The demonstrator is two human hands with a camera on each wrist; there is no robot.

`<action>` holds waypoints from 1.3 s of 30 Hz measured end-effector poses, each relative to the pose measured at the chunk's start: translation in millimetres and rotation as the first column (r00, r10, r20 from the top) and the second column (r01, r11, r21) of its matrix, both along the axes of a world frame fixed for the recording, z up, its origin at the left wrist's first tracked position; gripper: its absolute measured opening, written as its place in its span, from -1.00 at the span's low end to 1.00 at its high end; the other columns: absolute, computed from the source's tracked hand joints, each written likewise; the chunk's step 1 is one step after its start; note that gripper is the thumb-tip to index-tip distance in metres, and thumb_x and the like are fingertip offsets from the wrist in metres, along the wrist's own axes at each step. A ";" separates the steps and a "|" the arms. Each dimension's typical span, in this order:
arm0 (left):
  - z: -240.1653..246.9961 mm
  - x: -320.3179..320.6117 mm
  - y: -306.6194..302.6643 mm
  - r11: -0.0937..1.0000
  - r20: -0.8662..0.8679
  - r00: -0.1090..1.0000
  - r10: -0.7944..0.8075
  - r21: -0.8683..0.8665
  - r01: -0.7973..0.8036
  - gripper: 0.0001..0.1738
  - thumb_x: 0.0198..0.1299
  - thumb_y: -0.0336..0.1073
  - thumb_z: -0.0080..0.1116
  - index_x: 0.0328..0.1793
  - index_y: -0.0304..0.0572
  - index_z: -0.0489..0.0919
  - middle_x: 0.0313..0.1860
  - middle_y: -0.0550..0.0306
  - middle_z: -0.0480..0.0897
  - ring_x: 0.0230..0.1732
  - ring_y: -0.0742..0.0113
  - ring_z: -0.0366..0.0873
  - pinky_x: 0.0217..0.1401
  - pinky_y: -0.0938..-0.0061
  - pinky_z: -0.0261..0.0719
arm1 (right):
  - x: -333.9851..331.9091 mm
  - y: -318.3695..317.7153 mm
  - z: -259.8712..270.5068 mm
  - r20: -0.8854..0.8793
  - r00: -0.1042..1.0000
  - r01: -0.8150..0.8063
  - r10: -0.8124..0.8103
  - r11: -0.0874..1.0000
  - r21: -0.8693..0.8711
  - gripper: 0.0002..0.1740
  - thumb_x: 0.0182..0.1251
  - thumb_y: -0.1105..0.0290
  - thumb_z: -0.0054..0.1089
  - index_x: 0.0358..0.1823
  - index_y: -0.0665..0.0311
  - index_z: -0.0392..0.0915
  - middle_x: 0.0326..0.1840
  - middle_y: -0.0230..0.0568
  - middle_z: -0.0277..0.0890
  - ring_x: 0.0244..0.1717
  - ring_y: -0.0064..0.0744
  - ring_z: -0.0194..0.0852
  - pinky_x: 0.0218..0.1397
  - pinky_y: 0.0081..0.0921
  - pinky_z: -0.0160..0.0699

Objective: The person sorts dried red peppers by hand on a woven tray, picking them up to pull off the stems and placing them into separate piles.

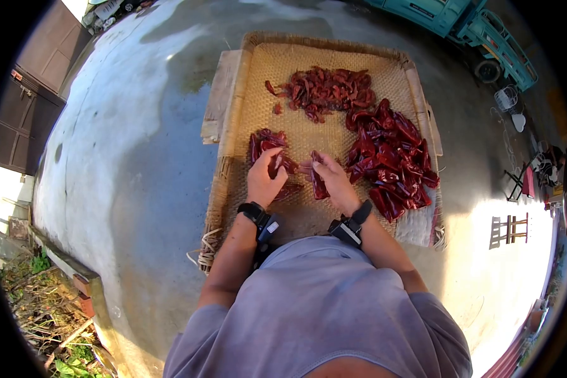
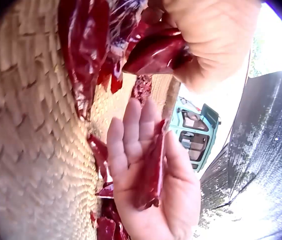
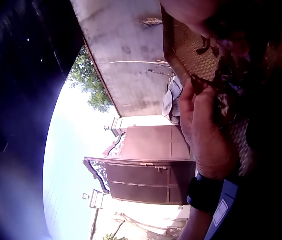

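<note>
My left hand (image 1: 266,181) pinches a glossy dried red chili pepper (image 2: 156,51) between thumb and curled fingers, just over a small heap of red peppers (image 1: 268,137) at the left of the woven tray (image 1: 309,135). Beside it, my right hand (image 1: 335,186) holds another dried red chili pepper (image 2: 153,167) lengthwise along the palm, its thumb against the pepper's side. The left wrist view shows that palm turned up, fingers nearly straight. In the right wrist view, shadow hides most of the right hand, while the left hand (image 3: 208,132) shows with its fingertips together.
A large pile of whole dried red peppers (image 1: 394,157) lies on the tray's right side. Toward the far end is a loose heap of darker red pieces (image 1: 331,91). The tray's raised rim (image 1: 321,41) surrounds these. A teal vehicle (image 1: 435,16) stands on the concrete beyond.
</note>
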State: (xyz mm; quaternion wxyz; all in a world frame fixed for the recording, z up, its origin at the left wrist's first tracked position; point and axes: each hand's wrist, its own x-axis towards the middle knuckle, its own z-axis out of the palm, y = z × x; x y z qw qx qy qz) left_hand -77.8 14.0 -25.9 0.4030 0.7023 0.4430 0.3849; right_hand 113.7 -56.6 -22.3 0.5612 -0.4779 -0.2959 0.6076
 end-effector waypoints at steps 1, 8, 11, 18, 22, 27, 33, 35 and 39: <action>-0.8 -3.2 1.9 0.990 -0.003 0.997 0.083 0.110 -0.082 -0.56 0.12 -0.37 0.29 0.18 -0.12 0.61 -0.07 -0.10 0.67 -0.06 -0.04 0.64 0.05 0.25 0.60 | 0.8 -1.4 2.5 0.009 0.999 0.039 -0.039 0.999 -0.034 -0.63 0.63 0.38 -0.07 0.35 0.34 0.33 0.17 -0.09 0.58 0.15 -0.30 0.61 0.25 -0.37 0.58; 26.2 -3.2 1.1 0.687 -0.178 0.814 0.553 0.650 -0.325 -0.68 0.13 -0.41 0.27 0.05 -0.12 0.60 0.08 -0.05 0.52 0.11 -0.08 0.41 0.17 0.08 0.37 | 8.1 -1.9 -8.0 0.066 0.991 0.118 -0.118 0.993 0.004 -0.68 0.62 0.40 -0.11 0.30 0.33 0.35 0.15 -0.12 0.61 0.13 -0.34 0.61 0.23 -0.37 0.57; 22.8 -4.4 -1.2 0.891 -0.199 0.975 0.101 0.453 0.000 -0.56 0.17 -0.27 0.35 0.17 -0.14 0.57 -0.07 0.06 0.64 0.02 0.01 0.50 0.16 0.14 0.38 | 3.1 1.1 1.3 0.076 0.990 0.115 -0.119 0.992 0.057 -0.70 0.63 0.38 -0.13 0.27 0.30 0.36 0.20 -0.12 0.60 0.13 -0.39 0.58 0.26 -0.38 0.53; 11.3 14.4 -13.1 0.978 -0.090 0.987 -0.135 0.145 0.147 -0.24 0.07 -0.28 0.46 0.43 -0.18 0.42 -0.20 0.06 0.66 -0.14 0.02 0.57 0.01 0.19 0.53 | -9.0 3.4 12.2 0.246 0.966 0.040 -0.078 0.987 0.156 -0.66 0.59 0.33 -0.03 0.28 0.29 0.37 0.28 -0.15 0.56 0.23 -0.38 0.50 0.27 -0.40 0.49; 10.2 4.5 -8.9 0.981 -0.123 0.992 0.030 0.195 -0.005 -0.35 0.11 -0.40 0.35 0.38 -0.13 0.46 -0.34 0.04 0.60 -0.27 0.02 0.59 -0.15 0.15 0.56 | 20.2 -3.3 5.5 0.809 0.566 0.031 -0.155 0.985 0.168 -0.57 0.42 0.44 0.12 0.31 0.22 0.42 0.27 -0.11 0.50 0.22 -0.16 0.51 0.19 -0.22 0.58; 5.5 0.6 -1.8 0.889 -0.176 0.927 0.331 0.387 -0.244 -0.62 0.02 -0.46 0.26 0.04 -0.06 0.62 -0.22 0.04 0.62 -0.20 -0.06 0.58 -0.08 0.12 0.47 | 41.0 -24.2 16.0 0.997 -0.003 -0.071 0.073 0.995 -0.073 -0.52 0.20 0.52 0.18 0.18 0.05 0.57 0.21 -0.19 0.49 0.23 0.04 0.45 0.23 -0.16 0.56; 17.1 2.8 -3.4 0.791 -0.204 0.907 0.369 0.580 -0.192 -0.63 0.00 -0.49 0.28 0.00 -0.06 0.62 -0.12 -0.06 0.51 -0.04 -0.11 0.49 -0.01 0.09 0.45 | 39.5 -30.6 8.2 0.999 -0.038 -0.178 0.031 0.983 -0.037 -0.62 0.16 0.47 0.24 0.06 0.13 0.60 0.19 -0.16 0.49 0.24 0.02 0.43 0.20 -0.18 0.56; 16.0 4.8 -3.8 0.825 -0.168 0.967 0.194 0.562 -0.068 -0.69 0.05 -0.51 0.28 -0.05 -0.08 0.63 -0.18 0.02 0.52 -0.06 -0.03 0.48 0.02 0.11 0.45 | 39.4 -29.4 6.2 0.999 0.053 -0.193 0.006 0.981 0.005 -0.64 0.17 0.46 0.24 0.04 0.16 0.60 0.14 -0.12 0.52 0.18 0.02 0.47 0.13 -0.15 0.57; 19.3 9.4 -7.9 0.863 -0.332 0.933 -0.136 0.422 0.276 -0.63 0.13 -0.30 0.37 0.10 -0.08 0.64 -0.02 0.14 0.66 0.12 0.06 0.46 0.20 0.15 0.37 | 31.7 -22.6 11.9 0.967 0.254 -0.187 0.004 0.981 0.045 -0.69 0.23 0.40 0.28 0.01 0.23 0.60 -0.07 -0.01 0.58 -0.03 0.07 0.57 0.00 -0.10 0.56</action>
